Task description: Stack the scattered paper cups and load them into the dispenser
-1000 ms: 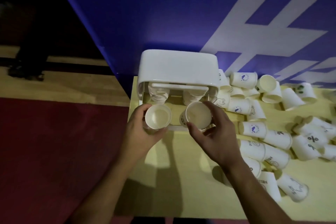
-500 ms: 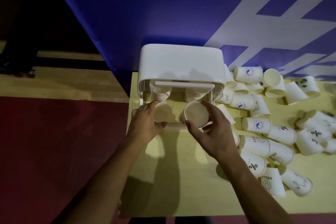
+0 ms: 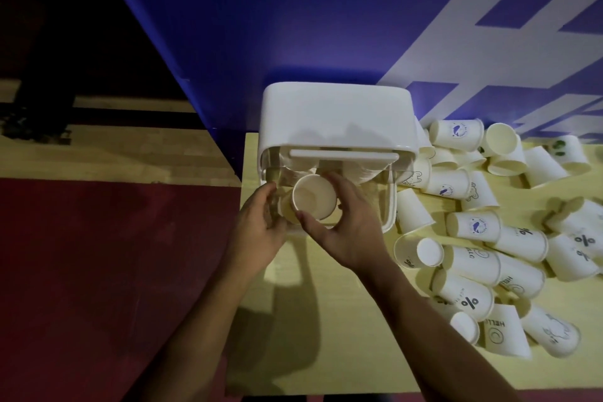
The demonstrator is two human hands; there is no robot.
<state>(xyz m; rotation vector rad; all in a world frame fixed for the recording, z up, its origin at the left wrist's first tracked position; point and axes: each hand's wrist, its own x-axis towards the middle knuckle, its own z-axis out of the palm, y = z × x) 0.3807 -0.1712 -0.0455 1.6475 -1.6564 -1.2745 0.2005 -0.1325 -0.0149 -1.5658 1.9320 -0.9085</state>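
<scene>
Behind everything we see a blue wall [image 3: 293, 10] with white stripes. The yellow tabletop [image 3: 326, 320] carries the white dispenser [image 3: 336, 114] at its far left corner. Scattered cups [image 3: 473, 225] lie on their sides to the dispenser's right. At the dispenser's clear front, our right hand [image 3: 352, 232] holds a paper cup [image 3: 313, 201], mouth toward us, its fingers [image 3: 342, 186] curled round the rim. Just left, our left hand [image 3: 257, 228] grips a second cup [image 3: 284, 210], partly hidden behind the first.

Dispenser [image 3: 336, 117] on table [image 3: 326, 320], scattered cups [image 3: 509, 238] to its right
</scene>
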